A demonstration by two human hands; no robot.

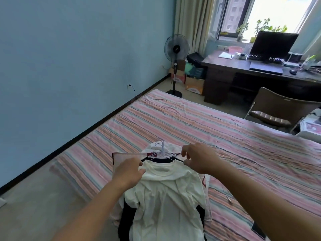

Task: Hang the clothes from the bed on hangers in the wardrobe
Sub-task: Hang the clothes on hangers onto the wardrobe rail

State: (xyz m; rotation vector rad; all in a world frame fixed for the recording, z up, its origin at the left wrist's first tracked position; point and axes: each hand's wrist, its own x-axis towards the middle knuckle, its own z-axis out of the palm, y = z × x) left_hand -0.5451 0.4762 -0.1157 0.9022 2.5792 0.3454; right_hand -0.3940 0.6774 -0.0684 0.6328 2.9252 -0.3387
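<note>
A pile of clothes lies at the near edge of the striped bed [191, 122], with a white T-shirt [166, 193] on top and dark garments under it. Several thin wire hangers [161, 152] lie across the top of the pile, their hooks pointing away from me. My left hand [129, 173] pinches the T-shirt's left shoulder by the collar. My right hand [198, 157] pinches the right end of a hanger just above the shirt's right shoulder. No wardrobe is in view.
A blue wall runs along the left with bare floor beside the bed. A standing fan [176, 65] and boxes sit in the far corner. A dark desk [246, 72] with a monitor and a chair [278, 110] stand beyond the bed. A phone [258, 229] and cable lie on the sheet.
</note>
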